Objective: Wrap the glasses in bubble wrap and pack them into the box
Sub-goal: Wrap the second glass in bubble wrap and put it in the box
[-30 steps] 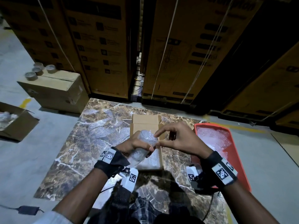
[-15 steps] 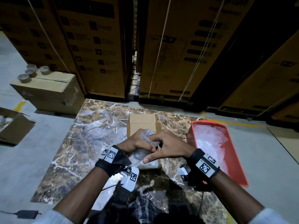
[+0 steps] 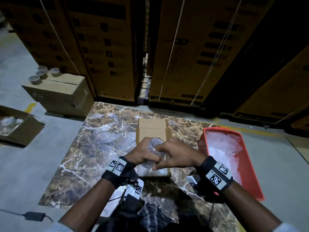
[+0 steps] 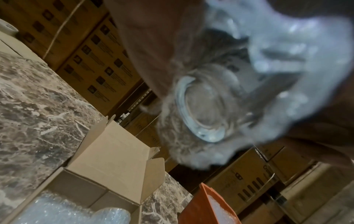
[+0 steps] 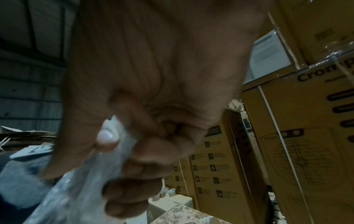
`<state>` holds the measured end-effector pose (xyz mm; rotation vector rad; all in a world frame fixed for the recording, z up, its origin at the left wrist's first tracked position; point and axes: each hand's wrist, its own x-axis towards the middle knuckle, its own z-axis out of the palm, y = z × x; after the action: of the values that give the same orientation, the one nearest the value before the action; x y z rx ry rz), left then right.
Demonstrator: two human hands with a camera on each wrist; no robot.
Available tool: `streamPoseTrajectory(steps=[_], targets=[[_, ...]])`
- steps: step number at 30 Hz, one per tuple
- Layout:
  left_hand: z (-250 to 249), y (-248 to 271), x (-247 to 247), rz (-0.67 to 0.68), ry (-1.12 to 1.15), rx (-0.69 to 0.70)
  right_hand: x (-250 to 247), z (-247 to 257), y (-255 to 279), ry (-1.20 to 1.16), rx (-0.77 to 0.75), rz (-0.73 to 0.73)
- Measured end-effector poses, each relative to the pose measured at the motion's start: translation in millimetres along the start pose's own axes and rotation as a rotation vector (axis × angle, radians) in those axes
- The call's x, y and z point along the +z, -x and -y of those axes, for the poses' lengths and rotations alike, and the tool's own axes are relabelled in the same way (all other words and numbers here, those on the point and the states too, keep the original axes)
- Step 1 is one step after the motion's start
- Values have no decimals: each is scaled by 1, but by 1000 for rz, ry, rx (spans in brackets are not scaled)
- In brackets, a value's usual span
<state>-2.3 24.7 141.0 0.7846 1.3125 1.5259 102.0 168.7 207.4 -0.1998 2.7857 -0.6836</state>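
A glass wrapped in bubble wrap [image 3: 154,145] is held over the small open cardboard box [image 3: 153,127] on the marble slab. My left hand [image 3: 142,152] grips its body from the left. My right hand [image 3: 173,152] pinches the loose bubble wrap at its near end, thumb and fingers curled on the sheet [image 5: 107,159]. In the left wrist view the glass's round base [image 4: 201,109] shows through the wrap. More bubble-wrapped pieces [image 4: 63,212] lie inside the box.
A red tray [image 3: 250,185] with bubble wrap sheets sits at the right of the marble slab [image 3: 100,141]. Stacked cartons rise behind. A closed carton with tape rolls [image 3: 41,74] and an open box [image 3: 18,129] stand at the left on the floor.
My right hand has come down from above the glass and closed in on the wrap at its near end. The left hand keeps its grip, and both hands sit slightly lower.
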Motion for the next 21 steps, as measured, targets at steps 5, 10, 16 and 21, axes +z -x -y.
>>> streamPoseTrajectory(steps=[5, 10, 16, 21], targets=[[-15, -7, -1, -22, -48, 74, -8, -7, 11, 181, -69, -272], [-13, -12, -2, -52, -84, 96, -11, -9, 4, 326, -71, -204], [-13, -20, -4, -25, -170, 129, -5, -4, -9, 68, 7, -47], [-5, -17, -5, -31, -196, 97, -8, 4, -15, 165, 64, 122]])
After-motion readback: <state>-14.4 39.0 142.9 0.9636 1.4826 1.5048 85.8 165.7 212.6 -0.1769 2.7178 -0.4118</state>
